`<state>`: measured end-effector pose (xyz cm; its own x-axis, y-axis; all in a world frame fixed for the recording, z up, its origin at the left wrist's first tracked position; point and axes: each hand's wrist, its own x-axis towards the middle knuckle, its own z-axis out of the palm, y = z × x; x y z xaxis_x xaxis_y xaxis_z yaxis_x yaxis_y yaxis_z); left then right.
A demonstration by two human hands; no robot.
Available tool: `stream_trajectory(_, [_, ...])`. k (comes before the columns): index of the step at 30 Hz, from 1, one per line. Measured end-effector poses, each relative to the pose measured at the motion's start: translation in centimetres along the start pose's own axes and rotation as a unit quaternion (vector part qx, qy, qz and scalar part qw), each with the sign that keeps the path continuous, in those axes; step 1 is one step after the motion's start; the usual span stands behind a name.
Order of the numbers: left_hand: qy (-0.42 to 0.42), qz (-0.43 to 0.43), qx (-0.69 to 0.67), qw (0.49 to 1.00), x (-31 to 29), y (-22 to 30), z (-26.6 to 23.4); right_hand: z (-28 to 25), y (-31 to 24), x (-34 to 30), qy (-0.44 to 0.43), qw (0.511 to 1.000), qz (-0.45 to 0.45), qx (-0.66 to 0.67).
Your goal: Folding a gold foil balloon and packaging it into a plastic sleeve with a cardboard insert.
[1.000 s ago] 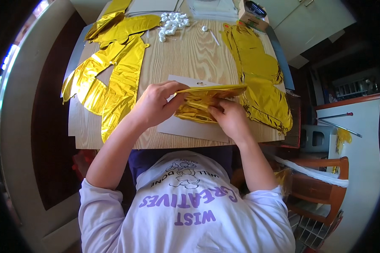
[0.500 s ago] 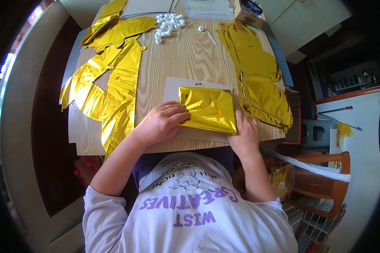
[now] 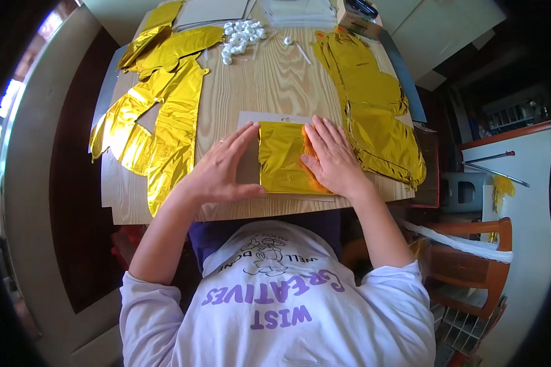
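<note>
A folded gold foil balloon (image 3: 281, 158) lies as a flat rectangle on a pale card (image 3: 249, 117) with a hanging slot at its far edge. My right hand (image 3: 335, 156) rests flat on the foil's right side, its fingers stretched out and pointing away from me. Along the foil's left edge is my left hand (image 3: 223, 168), open, with the thumb held apart near the lower left corner and the fingertips by the upper left corner. Both hands frame the foil, and neither grips it.
More flat gold foil balloons (image 3: 176, 122) lie on the left, with another stack (image 3: 373, 104) on the right. White ribbon rolls (image 3: 242, 38), a single roll (image 3: 288, 41), and a thin white stick (image 3: 303, 54) sit farther back. Grey cards (image 3: 211, 13), clear bags (image 3: 297, 11) and a box (image 3: 358, 18) line the far edge.
My right hand has moved from the foil's right edge onto its top. My left hand has come off the foil and opened beside it. The foil now lies flatter and squarer.
</note>
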<state>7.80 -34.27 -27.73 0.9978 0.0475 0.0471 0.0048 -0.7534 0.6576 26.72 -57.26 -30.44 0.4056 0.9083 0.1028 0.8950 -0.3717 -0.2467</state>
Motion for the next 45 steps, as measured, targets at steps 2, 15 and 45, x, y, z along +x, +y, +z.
stream_trajectory(2, [0.004, -0.025, 0.007, 1.000, -0.5, 1.5, 0.8, 0.9, -0.3, -0.1, -0.005, 1.000, 0.021, 0.003])
stream_trajectory(15, [0.102, 0.062, 0.191, 0.974, 1.1, 3.5, 4.4, -1.4, 0.5, -1.4, 0.071, 0.995, -0.056, 0.036])
stream_trajectory(45, [0.099, -0.028, 0.200, 0.974, 0.2, 5.5, 8.0, -2.9, 0.5, -8.9, 0.107, 0.981, -0.160, -0.006])
